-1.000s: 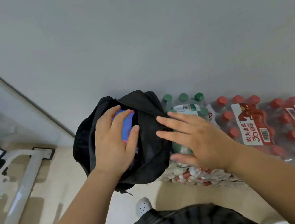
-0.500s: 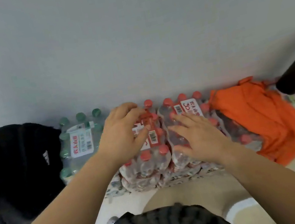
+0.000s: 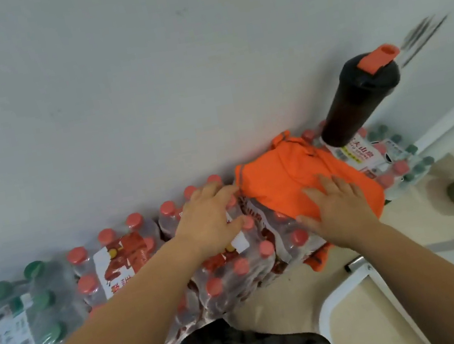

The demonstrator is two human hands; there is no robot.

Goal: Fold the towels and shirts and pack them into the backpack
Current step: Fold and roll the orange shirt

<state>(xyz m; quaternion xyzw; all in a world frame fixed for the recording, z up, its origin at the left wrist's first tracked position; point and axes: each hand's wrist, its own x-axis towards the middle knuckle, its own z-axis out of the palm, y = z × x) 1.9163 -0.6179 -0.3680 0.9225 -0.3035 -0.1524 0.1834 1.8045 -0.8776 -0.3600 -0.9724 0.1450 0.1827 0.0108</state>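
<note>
**Both hands at the orange shirt; backpack out of view**

At far left lies a shrink-wrapped pack of green-capped clear plastic bottles [image 3: 17, 315]. Beside it, stacked shrink-wrapped packs of red-capped bottles [image 3: 130, 249] run along the foot of the pale wall [image 3: 143, 80].

The left hand [image 3: 210, 220] is over these red caps with its fingers loosely bent and gripping nothing. Its fingertips reach the left edge of the orange cloth shirt [image 3: 282, 180]; I cannot tell whether they touch it. The shirt is draped in a rumpled heap on top of the packs, grey-trimmed hems uppermost, and one corner hangs down the front toward the beige floor [image 3: 287, 297].

The right hand [image 3: 334, 204] lies flat on the shirt's near side, fingers spread and straight, pressing the cloth rather than pinching it.

Just behind the shirt's right end, a tall black tumbler with an orange lid [image 3: 358, 100] stands on a pack. A white metal frame [image 3: 360, 278] sits on the floor at right. The backpack is not in view.

The shirt should be light, limp and non-slippery, so it will sag wherever it is unsupported. The best hold is probably a pinch at two hem or shoulder corners, one per hand. Lifting it clear of the bumpy caps and away from the tumbler would avoid tipping the tumbler.
</note>
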